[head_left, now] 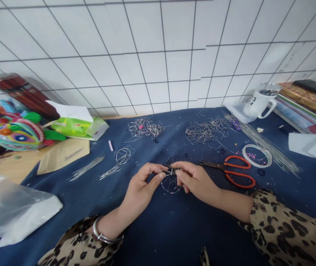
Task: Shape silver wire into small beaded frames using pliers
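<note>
Both hands meet over a dark blue cloth (158,229) at the centre of the view. Between them is a small piece of bent silver wire (170,181) with tiny beads on it. My left hand (143,186) pinches its left side with thumb and forefinger. My right hand (192,179) pinches the top of the wire from the right, fingers curled. Leopard-print sleeves cover both forearms, and a silver bangle (102,234) sits on the left wrist.
Orange-handled scissors (234,170) lie just right of my right hand. A round dish of pink beads (257,155), tangles of wire (205,131), straight wire bundles (87,168), a white mug (260,100), stacked books (304,105), a colourful toy (16,133) and a plastic bag (14,208) surround them.
</note>
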A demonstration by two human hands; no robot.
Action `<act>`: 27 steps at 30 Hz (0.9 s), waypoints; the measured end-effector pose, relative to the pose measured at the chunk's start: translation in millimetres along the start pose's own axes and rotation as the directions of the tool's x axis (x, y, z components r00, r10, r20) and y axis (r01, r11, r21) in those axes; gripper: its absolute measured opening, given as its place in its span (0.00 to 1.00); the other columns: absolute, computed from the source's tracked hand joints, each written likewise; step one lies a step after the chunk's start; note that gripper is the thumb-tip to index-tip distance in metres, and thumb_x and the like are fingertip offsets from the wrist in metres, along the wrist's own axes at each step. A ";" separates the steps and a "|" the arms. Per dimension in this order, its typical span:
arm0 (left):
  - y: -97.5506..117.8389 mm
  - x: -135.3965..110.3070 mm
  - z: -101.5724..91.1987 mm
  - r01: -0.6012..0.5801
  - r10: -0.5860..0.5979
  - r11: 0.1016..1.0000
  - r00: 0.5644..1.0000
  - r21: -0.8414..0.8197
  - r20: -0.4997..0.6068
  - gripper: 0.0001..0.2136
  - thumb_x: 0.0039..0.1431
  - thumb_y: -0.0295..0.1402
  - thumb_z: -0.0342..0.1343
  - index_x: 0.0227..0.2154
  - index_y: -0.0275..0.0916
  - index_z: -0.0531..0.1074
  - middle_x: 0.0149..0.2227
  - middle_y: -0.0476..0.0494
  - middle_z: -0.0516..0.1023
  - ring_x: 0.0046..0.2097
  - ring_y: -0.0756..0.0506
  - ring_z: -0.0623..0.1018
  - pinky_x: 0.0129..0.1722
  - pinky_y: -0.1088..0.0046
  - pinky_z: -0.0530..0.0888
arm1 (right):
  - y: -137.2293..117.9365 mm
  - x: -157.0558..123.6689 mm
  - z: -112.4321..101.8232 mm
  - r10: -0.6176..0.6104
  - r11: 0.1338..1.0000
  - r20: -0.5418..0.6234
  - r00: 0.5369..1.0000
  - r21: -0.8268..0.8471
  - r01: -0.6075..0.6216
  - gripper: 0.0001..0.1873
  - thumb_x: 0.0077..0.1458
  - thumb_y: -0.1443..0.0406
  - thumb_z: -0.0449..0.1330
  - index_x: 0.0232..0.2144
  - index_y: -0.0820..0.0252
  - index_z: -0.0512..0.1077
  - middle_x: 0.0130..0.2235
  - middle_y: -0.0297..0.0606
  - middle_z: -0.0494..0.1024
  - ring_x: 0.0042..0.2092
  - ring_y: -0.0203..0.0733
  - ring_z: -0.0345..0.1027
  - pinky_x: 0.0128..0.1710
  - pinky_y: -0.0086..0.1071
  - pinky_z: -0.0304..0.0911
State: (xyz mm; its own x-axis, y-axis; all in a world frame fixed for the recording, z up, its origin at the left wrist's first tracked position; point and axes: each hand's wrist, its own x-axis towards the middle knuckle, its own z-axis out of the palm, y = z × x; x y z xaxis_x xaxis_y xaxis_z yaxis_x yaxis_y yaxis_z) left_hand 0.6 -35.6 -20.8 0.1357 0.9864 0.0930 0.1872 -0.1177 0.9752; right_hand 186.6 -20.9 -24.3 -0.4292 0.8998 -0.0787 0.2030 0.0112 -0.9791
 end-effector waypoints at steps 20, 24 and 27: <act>-2.2 1.9 -0.1 0.052 -0.034 0.973 0.996 -0.224 0.081 0.04 0.59 0.30 0.52 0.32 0.37 0.64 0.41 0.44 0.72 0.37 0.48 0.76 0.43 0.69 0.69 | 2.6 4.1 5.9 -0.108 0.994 -0.032 0.994 -0.019 0.107 0.14 0.48 0.72 0.54 0.39 0.61 0.68 0.31 0.32 0.69 0.30 0.31 0.63 0.32 0.26 0.61; -4.8 2.9 0.4 0.091 -0.063 0.949 0.993 -0.303 0.100 0.04 0.58 0.30 0.53 0.32 0.37 0.64 0.40 0.45 0.73 0.36 0.49 0.76 0.43 0.69 0.69 | 2.0 2.6 4.5 -0.115 0.993 -0.006 0.993 0.001 0.115 0.17 0.49 0.71 0.55 0.43 0.59 0.66 0.30 0.31 0.68 0.29 0.30 0.62 0.30 0.26 0.61; -5.4 3.9 0.4 0.101 -0.070 0.935 0.992 -0.341 0.104 0.03 0.58 0.30 0.53 0.32 0.37 0.64 0.37 0.46 0.74 0.36 0.49 0.75 0.41 0.70 0.69 | 2.0 1.2 2.4 -0.120 0.993 0.013 0.993 0.011 0.120 0.13 0.53 0.67 0.54 0.43 0.58 0.67 0.30 0.31 0.68 0.28 0.30 0.62 0.30 0.26 0.62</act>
State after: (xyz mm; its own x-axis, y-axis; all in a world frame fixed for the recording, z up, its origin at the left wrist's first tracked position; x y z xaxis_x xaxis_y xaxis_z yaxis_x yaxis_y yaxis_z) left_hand 0.5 -31.2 -25.8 0.2225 0.9749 0.0036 -0.1430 0.0290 0.9893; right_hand 184.3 -20.9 -26.8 -0.4614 0.8864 0.0370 0.1400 0.1139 -0.9836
